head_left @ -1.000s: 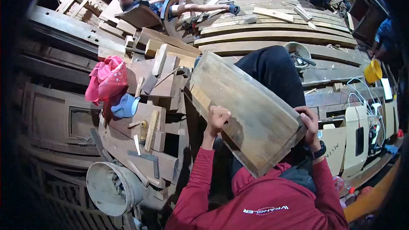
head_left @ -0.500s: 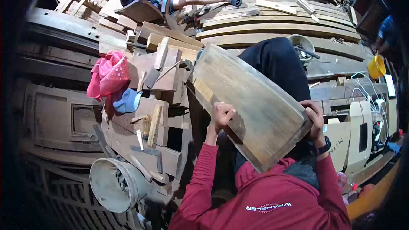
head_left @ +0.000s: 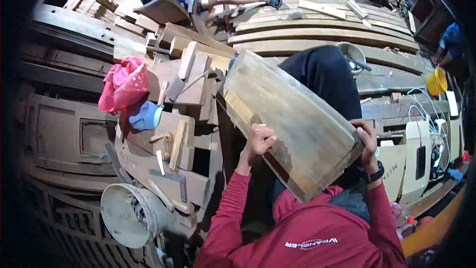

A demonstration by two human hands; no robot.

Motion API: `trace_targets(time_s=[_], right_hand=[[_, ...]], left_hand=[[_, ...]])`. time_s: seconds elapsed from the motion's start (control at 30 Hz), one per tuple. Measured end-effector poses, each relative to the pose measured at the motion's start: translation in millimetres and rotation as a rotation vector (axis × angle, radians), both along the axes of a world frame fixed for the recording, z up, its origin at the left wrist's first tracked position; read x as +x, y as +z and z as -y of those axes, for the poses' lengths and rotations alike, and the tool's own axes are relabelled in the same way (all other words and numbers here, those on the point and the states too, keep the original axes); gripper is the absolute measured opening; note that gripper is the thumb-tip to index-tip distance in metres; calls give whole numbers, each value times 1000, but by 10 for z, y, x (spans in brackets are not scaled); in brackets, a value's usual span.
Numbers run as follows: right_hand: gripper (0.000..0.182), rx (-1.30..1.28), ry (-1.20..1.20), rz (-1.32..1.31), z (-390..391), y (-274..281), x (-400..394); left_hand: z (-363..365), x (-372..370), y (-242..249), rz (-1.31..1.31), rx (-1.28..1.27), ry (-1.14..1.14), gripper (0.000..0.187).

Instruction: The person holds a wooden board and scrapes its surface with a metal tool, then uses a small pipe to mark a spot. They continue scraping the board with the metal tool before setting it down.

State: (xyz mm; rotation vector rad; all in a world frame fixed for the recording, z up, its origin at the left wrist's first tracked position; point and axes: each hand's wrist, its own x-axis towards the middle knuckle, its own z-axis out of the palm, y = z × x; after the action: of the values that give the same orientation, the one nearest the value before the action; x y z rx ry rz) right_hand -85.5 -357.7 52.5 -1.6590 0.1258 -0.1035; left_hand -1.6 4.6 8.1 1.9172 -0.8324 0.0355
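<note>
A wide wooden board [head_left: 297, 119] lies tilted across my lap, its face smeared with pale grey patches and a lighter strip at the left edge. My right hand [head_left: 367, 144] wraps around the board's right corner. Over the board's left edge, my left hand [head_left: 260, 141] is closed in a fist. A small dark tip shows just above those fingers, but what it belongs to is too small to name.
On the bench to my left are a pink cloth bag [head_left: 125, 84], a blue cap [head_left: 147, 115], a hammer [head_left: 176, 88] and a metal square [head_left: 183, 191]. A white bucket [head_left: 130, 216] stands below. Other people sit further off; cables [head_left: 429, 111] lie at right.
My left hand has slid slightly down toward me along the board, and the dark tip above its fingers shows more. My right hand keeps its hold; the board stays nearly still.
</note>
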Motion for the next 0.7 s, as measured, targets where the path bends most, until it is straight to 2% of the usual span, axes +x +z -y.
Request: trace_targets(time_s=[0.03, 0.17, 0.2, 0.3, 0.4, 0.5, 0.57, 0.63, 0.67, 0.7], right_hand=[[46, -10, 17, 2, 2, 3, 3], [44, -37, 9, 41, -31, 26, 17], [43, -35, 7, 11, -22, 38, 11], [43, -51, -3, 10, -29, 52, 10], [44, 0, 9, -11, -8, -21, -4], [45, 25, -14, -10, -13, -72, 22], [46, -43, -4, 13, 11, -40, 60], [46, -68, -5, -1, 23, 3, -3], [46, -57, -3, -13, 26, 51, -5], [46, -35, 10, -21, -18, 51, 9]], left_hand=[[71, -58, 54, 8, 37, -8, 39], [-159, 120, -359, 26, 107, 172, 35], [-131, 78, -140, -17, 102, 165, 35], [0, -156, 109, -61, 18, -49, 33], [-3, -247, -82, 3, 99, -30, 34], [-136, -128, -133, -24, 103, 183, 38], [-142, -213, -58, -29, 7, 99, 44], [-12, -383, -22, -40, -67, -34, 43], [10, -422, 10, 1, 43, -75, 40], [-25, -424, -28, -6, 62, 7, 39]])
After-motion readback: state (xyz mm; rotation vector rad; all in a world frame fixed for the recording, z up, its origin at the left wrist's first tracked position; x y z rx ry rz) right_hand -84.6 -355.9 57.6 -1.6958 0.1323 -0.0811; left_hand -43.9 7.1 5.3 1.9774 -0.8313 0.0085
